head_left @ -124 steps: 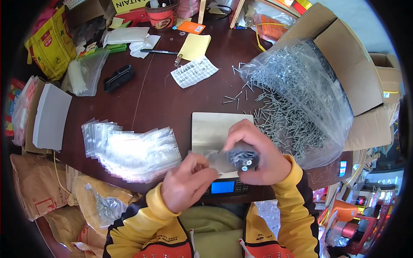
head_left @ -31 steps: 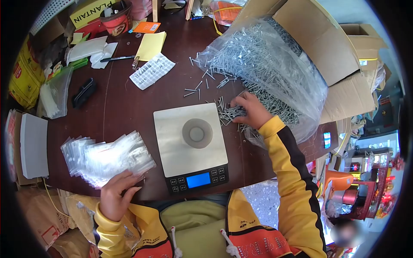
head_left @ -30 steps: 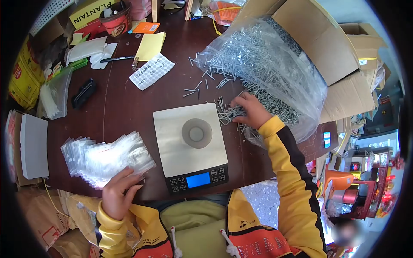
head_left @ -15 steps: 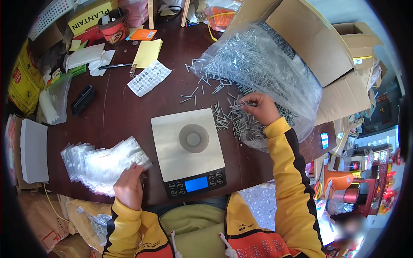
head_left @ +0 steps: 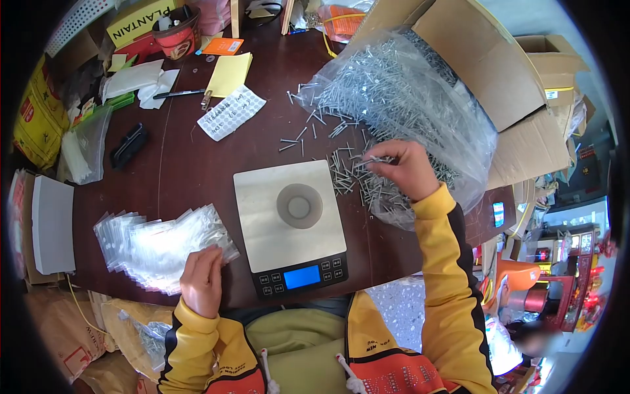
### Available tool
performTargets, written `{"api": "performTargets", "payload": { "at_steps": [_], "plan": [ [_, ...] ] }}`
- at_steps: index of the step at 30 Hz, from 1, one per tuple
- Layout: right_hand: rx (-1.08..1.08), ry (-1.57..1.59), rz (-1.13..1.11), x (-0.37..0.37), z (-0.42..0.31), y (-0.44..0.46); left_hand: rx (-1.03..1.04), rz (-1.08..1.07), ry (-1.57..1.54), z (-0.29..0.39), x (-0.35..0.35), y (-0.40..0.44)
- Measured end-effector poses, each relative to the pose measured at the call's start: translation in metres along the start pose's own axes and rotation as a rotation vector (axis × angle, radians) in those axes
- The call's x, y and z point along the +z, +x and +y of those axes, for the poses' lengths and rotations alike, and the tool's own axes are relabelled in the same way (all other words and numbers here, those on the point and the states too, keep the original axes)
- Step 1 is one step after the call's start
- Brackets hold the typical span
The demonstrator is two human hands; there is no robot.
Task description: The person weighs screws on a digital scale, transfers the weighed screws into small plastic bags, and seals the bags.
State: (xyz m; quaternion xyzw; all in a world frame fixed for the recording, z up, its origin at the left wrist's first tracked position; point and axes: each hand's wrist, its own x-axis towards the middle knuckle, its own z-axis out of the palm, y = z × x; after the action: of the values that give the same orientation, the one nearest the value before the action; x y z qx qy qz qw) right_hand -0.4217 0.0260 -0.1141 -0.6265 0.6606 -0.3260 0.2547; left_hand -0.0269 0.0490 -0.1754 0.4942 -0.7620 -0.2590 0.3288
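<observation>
My right hand [head_left: 405, 169] pinches a few silver screws [head_left: 379, 159] between thumb and fingers, just over a loose pile of screws [head_left: 377, 187]. That pile spills from a large clear plastic bag [head_left: 367, 79] full of them. My left hand [head_left: 201, 281] rests at the right end of a fanned stack of small clear zip bags [head_left: 164, 246]; its fingers are pressed together, and whether they grip a bag is hidden. Between my hands stands a digital scale [head_left: 252, 217] with a lit blue display. A round translucent cup [head_left: 282, 205] sits on its plate.
An open cardboard box [head_left: 472, 59] leans behind the screw bag. Further back lie a sheet of round stickers [head_left: 230, 115], a yellow notepad [head_left: 230, 75], a pen [head_left: 180, 94] and a black object [head_left: 129, 146]. A white box [head_left: 54, 225] stands at the left edge.
The whole view has shifted slightly. My right hand stays over the screw pile, its pinch turned a little. My left hand's fingers now look more drawn together by the bags.
</observation>
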Motion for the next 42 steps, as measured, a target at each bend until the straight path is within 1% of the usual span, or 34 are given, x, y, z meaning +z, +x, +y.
{"api": "performTargets", "payload": {
  "at_steps": [3,5,6,9,10,12,13,16,18,19,22,25,26,29,31,32,36,39,42],
  "plan": [
    [-0.080,0.178,-0.085,0.018,-0.039,-0.003,0.030,-0.015,0.001,-0.006,0.006,-0.003],
    [-0.119,0.205,-0.139,0.034,-0.061,-0.004,0.087,-0.007,0.024,-0.004,0.008,-0.002],
    [-0.139,0.220,-0.164,0.044,-0.069,-0.005,0.040,-0.021,0.009,-0.003,0.008,-0.003],
    [-0.366,-0.077,-0.117,0.086,-0.065,-0.009,0.024,-0.037,-0.009,-0.001,0.005,-0.003],
    [-0.394,-0.130,-0.040,0.095,-0.064,-0.010,0.022,-0.039,-0.018,-0.002,0.004,-0.003],
    [-0.385,-0.091,-0.040,0.090,-0.065,-0.010,0.015,-0.035,-0.035,-0.006,0.001,-0.004],
    [-0.379,-0.069,-0.043,0.086,-0.066,-0.011,0.016,-0.029,-0.032,-0.005,-0.001,-0.004],
    [-0.269,0.007,-0.045,0.071,-0.064,-0.014,0.041,-0.018,-0.017,-0.004,-0.003,0.000],
    [-0.148,0.090,-0.001,0.058,-0.055,-0.018,0.087,0.002,0.001,-0.009,-0.001,0.001],
    [-0.089,0.132,0.024,0.050,-0.051,-0.019,0.072,0.000,-0.006,-0.010,-0.001,0.001],
    [0.079,0.104,0.131,0.029,-0.010,-0.021,0.024,-0.009,-0.028,-0.009,-0.002,-0.001],
    [0.213,-0.165,0.101,0.014,0.025,-0.025,-0.025,-0.027,-0.054,-0.005,-0.010,0.001],
    [0.042,-0.259,0.161,0.015,0.041,-0.028,-0.040,-0.035,-0.052,-0.003,-0.014,0.002],
    [-0.053,-0.233,0.290,0.013,0.047,-0.035,-0.082,-0.030,-0.055,0.005,-0.024,0.001],
    [0.110,-0.162,0.274,0.010,0.037,-0.039,-0.102,-0.016,-0.060,0.012,-0.029,0.001],
    [0.189,-0.126,0.264,0.008,0.031,-0.040,-0.158,-0.023,-0.075,0.016,-0.033,-0.001],
    [0.193,-0.068,0.292,0.011,0.022,-0.044,-0.199,0.047,-0.178,0.017,-0.029,-0.006],
    [0.211,-0.075,0.284,0.011,0.019,-0.047,-0.186,0.033,-0.186,0.019,-0.027,-0.008],
    [0.231,-0.071,0.275,0.014,0.027,-0.047,-0.146,0.025,-0.129,0.020,-0.028,-0.008]
  ]
}}
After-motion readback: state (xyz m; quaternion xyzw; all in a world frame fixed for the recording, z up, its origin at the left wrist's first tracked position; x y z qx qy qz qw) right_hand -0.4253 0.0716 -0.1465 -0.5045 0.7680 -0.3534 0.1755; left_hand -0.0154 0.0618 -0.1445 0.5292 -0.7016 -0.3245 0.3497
